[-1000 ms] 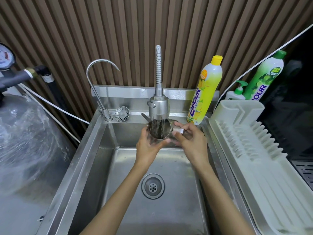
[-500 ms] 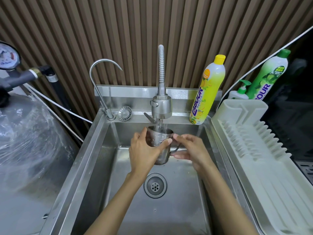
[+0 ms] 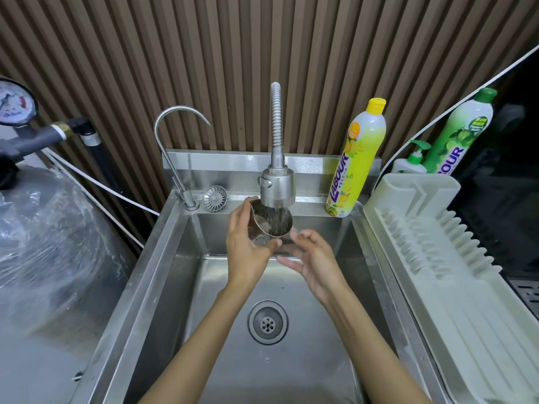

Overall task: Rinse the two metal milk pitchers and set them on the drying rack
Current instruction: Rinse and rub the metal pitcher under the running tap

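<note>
Stainless steel milk pitcher (image 3: 264, 221) is held over the back of the sink (image 3: 137, 275), directly under the spray head of the flexible faucet (image 3: 277, 186), tilted so its mouth is turned up and toward the camera. Water is seen running from the spray head into the pitcher. The left grip (image 3: 248, 246) is wrapped round the pitcher body, fingers curled behind the far side and thumb pressed on the near side below the rim. The right grip (image 3: 316, 262) is placed just beside the pitcher's lower right, fingers loosely spread and partly curved; blur there, so it cannot be told whether the handle or base is actually held. The round drain (image 3: 267, 322) is seen in the basin floor below both forearms. A white drying rack (image 3: 437, 275) is set along the right edge of the sink, well apart from the pitcher. A yellow soap bottle (image 3: 357, 158) is stood upright on the back ledge, right of the faucet. A green bottle (image 3: 462, 132) and a small pump bottle (image 3: 412, 164) are seen behind the rack. A thin gooseneck tap (image 3: 175, 135) and a small strainer basket (image 3: 215, 198) are located at the back left corner.
</note>
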`<state>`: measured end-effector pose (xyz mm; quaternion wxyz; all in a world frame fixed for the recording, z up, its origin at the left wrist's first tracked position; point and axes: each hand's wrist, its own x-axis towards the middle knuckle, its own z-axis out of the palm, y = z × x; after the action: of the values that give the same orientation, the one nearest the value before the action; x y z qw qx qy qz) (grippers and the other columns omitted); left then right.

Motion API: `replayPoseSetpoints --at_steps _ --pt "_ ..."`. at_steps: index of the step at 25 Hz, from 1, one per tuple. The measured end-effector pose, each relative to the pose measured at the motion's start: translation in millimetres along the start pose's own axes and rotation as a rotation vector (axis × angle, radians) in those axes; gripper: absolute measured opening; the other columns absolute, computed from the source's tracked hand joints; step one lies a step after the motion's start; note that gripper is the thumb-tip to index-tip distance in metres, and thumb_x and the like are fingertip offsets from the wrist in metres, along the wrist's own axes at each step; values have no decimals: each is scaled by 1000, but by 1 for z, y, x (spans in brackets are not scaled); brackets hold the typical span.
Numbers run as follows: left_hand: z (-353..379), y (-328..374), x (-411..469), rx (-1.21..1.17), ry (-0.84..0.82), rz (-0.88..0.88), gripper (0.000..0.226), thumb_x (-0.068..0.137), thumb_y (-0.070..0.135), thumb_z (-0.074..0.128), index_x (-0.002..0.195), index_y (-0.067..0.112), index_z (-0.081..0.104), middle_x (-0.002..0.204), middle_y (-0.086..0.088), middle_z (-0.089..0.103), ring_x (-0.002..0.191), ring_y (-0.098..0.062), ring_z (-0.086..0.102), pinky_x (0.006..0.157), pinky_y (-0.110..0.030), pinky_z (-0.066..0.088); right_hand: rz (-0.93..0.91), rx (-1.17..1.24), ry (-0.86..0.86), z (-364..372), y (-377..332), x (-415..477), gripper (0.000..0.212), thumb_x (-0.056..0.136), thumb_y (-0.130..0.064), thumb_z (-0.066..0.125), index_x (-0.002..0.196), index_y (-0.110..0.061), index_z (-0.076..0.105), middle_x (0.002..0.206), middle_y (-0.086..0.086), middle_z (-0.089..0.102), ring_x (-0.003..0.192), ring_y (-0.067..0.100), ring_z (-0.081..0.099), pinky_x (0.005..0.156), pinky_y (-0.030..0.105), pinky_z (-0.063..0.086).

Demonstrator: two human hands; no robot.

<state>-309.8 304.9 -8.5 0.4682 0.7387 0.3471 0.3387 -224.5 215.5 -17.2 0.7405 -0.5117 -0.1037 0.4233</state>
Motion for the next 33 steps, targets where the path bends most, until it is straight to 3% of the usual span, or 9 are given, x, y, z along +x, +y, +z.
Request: replayPoseSetpoints --at_steps 5,8,12,16,20,23,28,31,33 --pt "-6 9 -9 441 41 -102 83 58 52 76 130 22 49 108 -4 47 113 -24 45 93 -35 38 120 -210 66 -2 -1 -3 13 87 -25 60 82 -14 55 89 6 69 57 19 71 35 17 42" --pt "4 -5 -13 254 -62 -186 66 55 63 71 107 22 63 95 -1 59 97 -19 60 84 -28 46 -33 -559 253 -11 -22 -5 19 80 -28 67 74 -13 58 91 12 72 55 27 69 35 20 43" --pt "19 -15 -7 -86 -254 -334 64 49 53 79 104 23 65 101 1 74 99 -14 68 96 -35 51 -346 -1073 433 -10 -29 -10 23 79 -34 65 63 -26 49 80 3 68 70 34 69 67 47 55" --pt "21 -17 6 -194 -148 -190 76 46 31 81 117 35 53 112 3 70 104 -13 65 98 -35 50 -291 -373 225 -10 -15 -8 23 85 -10 61 66 -15 49 114 3 67 86 16 69 57 29 59" --pt "6 -4 0 -19 15 16 87 56 4 81 134 17 45 119 13 46 110 -7 49 93 2 33 -74 -62 60 -1 8 -3 23 87 -8 57 67 -14 47 104 1 66 84 17 70 54 21 54" --pt "-1 -1 -9 148 92 89 86 54 19 82 133 21 48 110 8 38 110 -16 46 97 -21 41 4 -44 0 -1 12 -5 18 86 -16 59 71 -14 51 84 4 70 82 20 71 58 30 58" --pt "8 -7 -19 169 100 -122 81 40 64 71 112 26 61 88 3 45 95 -19 54 87 -30 48 -38 -465 135 -12 -15 -12 19 85 -25 63 73 -12 55 78 6 68 64 24 73 54 34 60" --pt "20 -20 -20 -110 -68 -274 72 39 62 74 103 29 65 96 2 66 95 -17 66 89 -28 51 -244 -956 366 -15 -26 -12 25 80 -36 63 64 -22 50 74 6 70 71 30 71 71 43 57" --pt "26 -25 -15 -210 -165 -295 64 49 47 81 107 26 63 103 -1 73 101 -19 67 88 -25 51 -370 -1169 435 -13 -26 -14 22 82 -34 61 68 -23 48 85 7 72 83 31 67 76 38 50"
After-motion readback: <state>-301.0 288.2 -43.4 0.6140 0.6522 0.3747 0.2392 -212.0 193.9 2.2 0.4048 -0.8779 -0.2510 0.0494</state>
